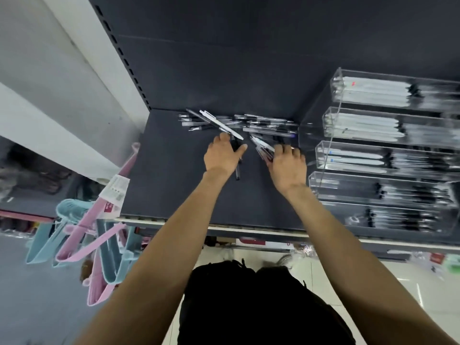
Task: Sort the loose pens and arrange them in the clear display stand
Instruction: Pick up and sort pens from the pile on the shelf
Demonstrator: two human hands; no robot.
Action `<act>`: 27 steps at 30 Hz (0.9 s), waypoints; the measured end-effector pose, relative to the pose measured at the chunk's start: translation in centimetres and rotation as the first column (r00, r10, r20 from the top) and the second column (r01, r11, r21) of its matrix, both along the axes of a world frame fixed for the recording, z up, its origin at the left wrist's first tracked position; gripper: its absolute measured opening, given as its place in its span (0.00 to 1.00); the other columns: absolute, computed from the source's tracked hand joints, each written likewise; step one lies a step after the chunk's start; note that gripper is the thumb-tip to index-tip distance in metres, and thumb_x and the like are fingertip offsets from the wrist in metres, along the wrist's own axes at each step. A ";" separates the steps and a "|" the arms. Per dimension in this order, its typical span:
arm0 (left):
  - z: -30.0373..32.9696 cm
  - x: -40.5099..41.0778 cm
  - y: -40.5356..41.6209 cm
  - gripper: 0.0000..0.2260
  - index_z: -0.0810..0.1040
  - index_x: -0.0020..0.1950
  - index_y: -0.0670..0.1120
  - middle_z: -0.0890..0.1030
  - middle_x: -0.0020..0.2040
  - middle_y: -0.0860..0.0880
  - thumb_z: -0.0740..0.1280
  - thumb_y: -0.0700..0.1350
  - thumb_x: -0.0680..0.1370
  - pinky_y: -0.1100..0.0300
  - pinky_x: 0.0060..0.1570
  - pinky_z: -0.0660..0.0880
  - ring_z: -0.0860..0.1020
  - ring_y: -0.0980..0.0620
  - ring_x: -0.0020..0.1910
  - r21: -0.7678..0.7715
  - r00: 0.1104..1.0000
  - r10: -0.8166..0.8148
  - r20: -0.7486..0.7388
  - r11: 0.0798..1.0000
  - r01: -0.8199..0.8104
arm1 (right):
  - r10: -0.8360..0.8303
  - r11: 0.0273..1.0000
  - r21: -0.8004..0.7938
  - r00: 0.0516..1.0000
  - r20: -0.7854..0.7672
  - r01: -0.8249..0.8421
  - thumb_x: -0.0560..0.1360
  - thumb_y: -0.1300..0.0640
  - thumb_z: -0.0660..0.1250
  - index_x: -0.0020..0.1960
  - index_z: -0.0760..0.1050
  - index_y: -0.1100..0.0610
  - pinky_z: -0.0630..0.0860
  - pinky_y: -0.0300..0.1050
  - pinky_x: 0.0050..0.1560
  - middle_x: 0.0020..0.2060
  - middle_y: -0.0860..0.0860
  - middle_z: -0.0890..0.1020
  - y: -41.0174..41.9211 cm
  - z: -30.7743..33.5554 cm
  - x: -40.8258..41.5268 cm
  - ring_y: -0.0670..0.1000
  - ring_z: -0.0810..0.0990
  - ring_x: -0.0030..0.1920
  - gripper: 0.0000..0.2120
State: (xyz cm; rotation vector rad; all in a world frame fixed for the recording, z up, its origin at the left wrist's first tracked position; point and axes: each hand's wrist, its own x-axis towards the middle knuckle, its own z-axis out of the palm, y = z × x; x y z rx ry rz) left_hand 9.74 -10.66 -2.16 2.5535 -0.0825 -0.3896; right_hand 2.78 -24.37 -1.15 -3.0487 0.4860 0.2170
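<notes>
Reaching across the dark shelf point(174, 190), the person works at the near edge of a heap of loose pens point(249, 122) lying just beyond both hands. The left hand point(222, 156) grips a dark pen point(238, 170) whose end pokes out below the palm, apparently picked out as one kind. The right hand point(288, 168) clutches a small bundle of pens point(261, 148) fanned out past its fingers, seemingly gathered for loading. Just right of that hand stands the clear display stand point(388, 155), its stepped trays already partly stocked.
</notes>
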 end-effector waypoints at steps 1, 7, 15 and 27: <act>-0.2 0.4 -0.2 0.25 0.68 0.65 0.42 0.73 0.62 0.43 0.65 0.57 0.76 0.49 0.55 0.72 0.73 0.41 0.61 0.049 0.999 -0.035 0.005 0.998 0.034 | -0.007 1.000 -0.015 1.000 -0.020 0.007 0.80 0.51 0.59 0.63 0.68 0.62 0.70 0.56 0.58 0.59 0.61 0.75 0.0 0.0 0.0 0.62 0.73 0.60 0.18; -0.4 0.5 2.3 0.23 0.74 0.62 0.46 0.79 0.58 0.47 0.76 0.46 0.70 0.55 0.54 0.75 0.78 0.47 0.55 -0.047 0.989 -0.112 -0.092 0.993 0.108 | -0.063 0.997 0.042 0.997 -0.047 0.065 0.78 0.55 0.64 0.62 0.67 0.61 0.75 0.54 0.49 0.56 0.59 0.77 0.4 0.3 0.5 0.61 0.77 0.57 0.16; 0.1 -2.7 5.6 0.16 0.80 0.55 0.44 0.83 0.51 0.48 0.76 0.44 0.69 0.67 0.50 0.70 0.80 0.53 0.50 -0.191 0.975 -0.088 -0.202 0.980 0.049 | -0.176 0.960 0.212 0.983 -0.048 0.182 0.77 0.52 0.66 0.59 0.74 0.59 0.75 0.51 0.52 0.52 0.60 0.81 0.8 1.0 0.1 0.62 0.79 0.54 0.14; 1.9 -7.8 5.0 0.12 0.77 0.62 0.42 0.81 0.49 0.46 0.62 0.37 0.79 0.61 0.46 0.79 0.81 0.53 0.48 -0.784 0.809 -0.108 -0.578 0.350 -0.513 | -0.321 0.297 0.946 0.946 -0.032 0.132 0.72 0.60 0.72 0.47 0.76 0.49 0.80 0.47 0.47 0.41 0.52 0.84 4.1 2.8 -3.8 0.51 0.83 0.43 0.09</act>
